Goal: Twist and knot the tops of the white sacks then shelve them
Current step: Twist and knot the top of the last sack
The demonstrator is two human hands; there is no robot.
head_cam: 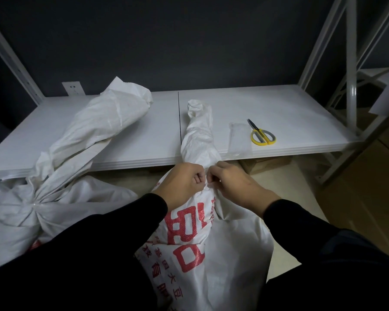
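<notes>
Left hand [184, 182] and right hand [236, 185] curl knuckle to knuckle round the neck of the printed sack [211, 254].
Both pinch the gathered cloth at the front edge of the shelf [290, 113], probably to stop the twist unwinding. The twisted top [198, 131] lies toward 12 o'clock and the body sits at 6. Red print reads 大豆 and 有 (larger characters are creased and half hidden). A second sack [99, 122] lies at 10 o'clock, and scissors [262, 135] at 2.
</notes>
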